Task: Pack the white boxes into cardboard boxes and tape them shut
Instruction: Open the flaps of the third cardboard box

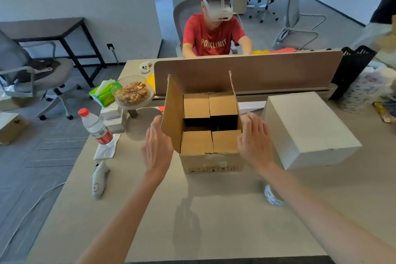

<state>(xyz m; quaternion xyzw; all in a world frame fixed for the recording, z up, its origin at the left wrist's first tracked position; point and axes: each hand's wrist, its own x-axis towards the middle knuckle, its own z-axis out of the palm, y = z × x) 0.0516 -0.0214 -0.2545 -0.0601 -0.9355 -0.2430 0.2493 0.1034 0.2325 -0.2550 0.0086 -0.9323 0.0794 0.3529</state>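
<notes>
We judge the packing as barely begun: nearest us, a roll of tape [272, 196] lies on the desk [214, 221] half hidden under our right forearm, untouched, so sealing is not yet started. Beyond it stands the cardboard box [211, 135], open at the top, its 2 long side flaps upright and 4 short flap pieces folded inward, 2 near and 2 far, with a dark gap between them; we cannot tell whether anything sits inside. Our left hand [157, 146] is spread flat, fingers together and pointing away, palm turned toward the left upright flap and just beside it, touching at the fingertips at most. Our right hand [255, 137] mirrors it, spread flat against or just beside the right wall of the carton, below the right upright flap. Neither hand pinches or holds anything. To the right, just apart from the carton, the white box [308, 128] rests closed on the desk, not yet packed. It looks about as big as the carton, so fit is a question. At the far left stand a water bottle [95, 126] and a bowl of nuts [132, 91], clear of the work.
</notes>
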